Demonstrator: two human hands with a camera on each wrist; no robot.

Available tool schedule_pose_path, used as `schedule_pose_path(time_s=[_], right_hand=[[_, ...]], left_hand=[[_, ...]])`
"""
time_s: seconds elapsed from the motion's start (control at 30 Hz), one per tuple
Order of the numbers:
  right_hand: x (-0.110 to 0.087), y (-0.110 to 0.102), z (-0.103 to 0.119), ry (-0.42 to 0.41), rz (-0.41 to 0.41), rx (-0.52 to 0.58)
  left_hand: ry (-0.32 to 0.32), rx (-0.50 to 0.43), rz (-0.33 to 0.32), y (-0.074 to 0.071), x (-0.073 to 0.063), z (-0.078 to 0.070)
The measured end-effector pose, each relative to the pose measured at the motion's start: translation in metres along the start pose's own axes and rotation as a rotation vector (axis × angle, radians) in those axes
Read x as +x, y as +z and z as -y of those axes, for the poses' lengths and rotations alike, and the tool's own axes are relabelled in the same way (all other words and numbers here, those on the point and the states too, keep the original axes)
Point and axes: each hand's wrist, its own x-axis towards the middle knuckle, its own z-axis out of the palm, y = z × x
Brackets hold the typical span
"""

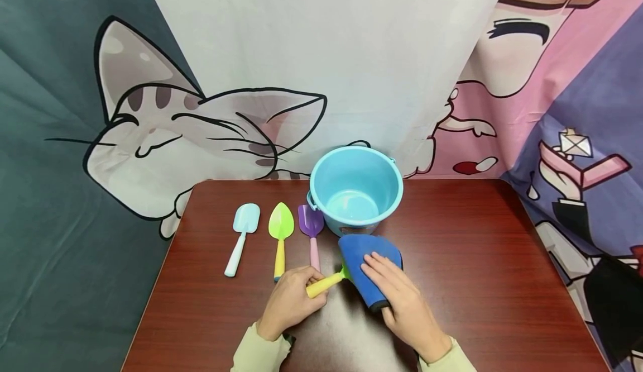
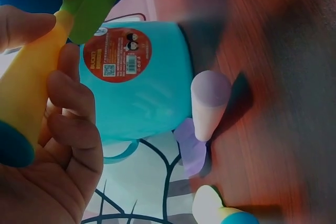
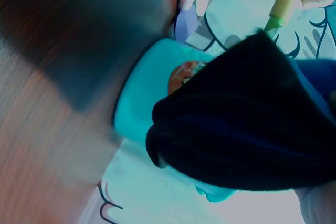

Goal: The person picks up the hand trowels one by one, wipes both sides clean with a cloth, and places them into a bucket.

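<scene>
My left hand (image 1: 293, 300) grips the yellow handle of a green toy shovel (image 1: 325, 284), whose teal end cap shows in the left wrist view. In my right hand (image 1: 397, 299) is a blue cloth (image 1: 370, 268) with a dark edge, fingers laid over its top and thumb at its underside. The cloth covers most of the shovel's green head, so the head's full shape is hidden. From the right wrist, the cloth's dark underside (image 3: 247, 119) hangs in folds. Both hands are over the table, in front of a light blue bucket (image 1: 354, 193).
Left of the bucket lie a purple shovel (image 1: 311, 224) with a pink handle, a green trowel (image 1: 281, 224) with a yellow handle and a pale blue shovel (image 1: 246, 218) with a white handle. The brown table (image 1: 477, 249) meets a printed cloth backdrop (image 1: 351, 53) at its back.
</scene>
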Motion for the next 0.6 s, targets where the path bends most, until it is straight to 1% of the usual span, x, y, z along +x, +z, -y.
schedule_pose_path(time_s=[0.1, 0.17, 0.2, 0.27, 0.4, 0.6], right_hand=[[-0.0014, 0.0005, 0.0030, 0.006, 0.152, -0.010], [-0.0018, 0.0013, 0.0043, 0.006, 0.240, -0.025], [-0.0016, 0.0020, 0.0047, 0.001, 0.268, -0.030], [-0.0011, 0.0032, 0.0050, -0.008, 0.296, -0.038], [-0.0002, 0.0043, 0.0046, -0.005, 0.311, -0.044], [-0.0027, 0.0034, -0.0001, 0.042, 0.344, -0.054]], left_hand=[[-0.014, -0.007, 0.025, -0.0007, 0.0012, -0.0020], [-0.021, -0.009, 0.039, -0.0010, 0.0019, -0.0032], [-0.021, -0.009, 0.043, -0.0010, 0.0021, -0.0035], [-0.015, -0.011, 0.045, -0.0012, 0.0026, -0.0039], [-0.007, -0.017, 0.045, -0.0026, 0.0023, -0.0034], [-0.020, -0.050, 0.058, -0.0042, 0.0013, -0.0017]])
